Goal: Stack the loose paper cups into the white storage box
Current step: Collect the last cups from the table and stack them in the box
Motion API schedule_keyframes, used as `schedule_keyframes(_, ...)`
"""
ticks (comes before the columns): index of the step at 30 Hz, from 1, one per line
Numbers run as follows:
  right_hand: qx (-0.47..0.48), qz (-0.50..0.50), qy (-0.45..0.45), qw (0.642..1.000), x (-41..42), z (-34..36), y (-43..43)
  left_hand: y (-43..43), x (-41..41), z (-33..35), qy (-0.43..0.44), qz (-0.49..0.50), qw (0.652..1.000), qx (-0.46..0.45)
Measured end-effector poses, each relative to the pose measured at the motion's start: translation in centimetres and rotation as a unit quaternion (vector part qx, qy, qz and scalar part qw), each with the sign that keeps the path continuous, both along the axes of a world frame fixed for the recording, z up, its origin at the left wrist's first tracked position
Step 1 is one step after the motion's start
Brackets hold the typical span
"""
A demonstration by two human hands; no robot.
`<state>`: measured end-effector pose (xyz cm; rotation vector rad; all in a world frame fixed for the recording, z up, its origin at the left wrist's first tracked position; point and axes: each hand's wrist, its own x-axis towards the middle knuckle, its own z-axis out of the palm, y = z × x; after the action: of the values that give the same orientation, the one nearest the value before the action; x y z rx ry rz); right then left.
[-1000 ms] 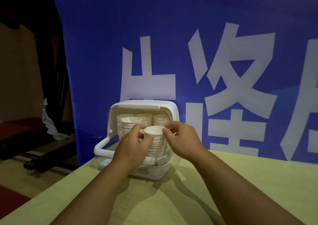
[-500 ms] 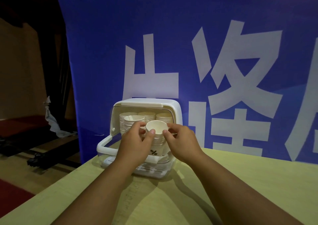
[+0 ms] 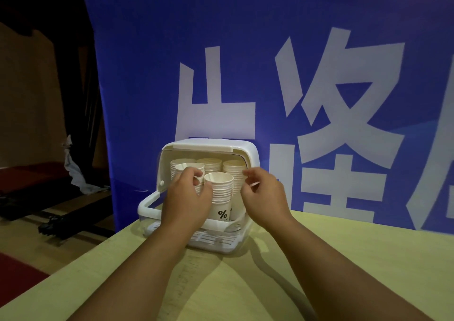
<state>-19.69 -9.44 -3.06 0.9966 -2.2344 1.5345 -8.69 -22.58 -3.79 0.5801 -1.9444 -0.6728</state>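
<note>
L hand [image 3: 186, 203]: grip curled at rim of front-left cup stack [image 3: 189, 166] inside white box [image 3: 211, 146], which sits on surface [image 3: 344, 259]; pinching or merely touching, cannot tell. Centre stack [image 3: 219, 193], "%" mark, stands upright at box front, no fingers round it; R hand [image 3: 266, 198] just beside it, grip loosely curled, holding nothing. Rec.: steady stack w/ one hand, press cups straight down, keep it vertical, away from neighbours & box lip.

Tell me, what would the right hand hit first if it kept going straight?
The right hand would probably meet the rear right stack of white paper cups inside the white plastic storage box; depth is unclear.
</note>
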Motion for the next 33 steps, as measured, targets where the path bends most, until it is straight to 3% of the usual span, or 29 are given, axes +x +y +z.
schedule_keyframes(4, 0.007, 0.031, 0.032, 0.999, -0.5, 0.4, 0.1, 0.3, -0.1, 1.7, 0.030, 0.003, 0.992, -0.118)
schedule_keyframes(9, 0.067, 0.044, 0.052, 0.995, -0.6, 0.8, 0.5, -0.7, -1.7, 6.1, -0.183, -0.017, 0.966, -0.181)
schedule_keyframes(12, 0.075, 0.038, 0.049, 0.995, -0.6, 0.9, 0.4, -1.6, -1.8, 7.1, -0.241, -0.021, 0.954, -0.175)
schedule_keyframes(17, 0.056, 0.015, 0.061, 0.996, -0.2, 1.1, 0.4, -1.6, -0.8, 7.1, -0.213, -0.004, 0.959, -0.189)
schedule_keyframes(20, -0.021, 0.006, 0.025, 0.999, 0.3, 1.4, 0.4, -1.6, -0.1, 6.9, -0.183, 0.014, 0.961, -0.206)
schedule_keyframes(26, -0.063, 0.007, -0.051, 0.997, 1.6, 2.5, 1.2, -0.6, 3.8, 5.1, -0.117, 0.040, 0.977, -0.175)
schedule_keyframes(33, -0.039, -0.011, -0.114, 0.993, 4.9, 0.5, 1.8, -0.4, 6.9, 0.7, -0.212, 0.055, 0.966, -0.141)
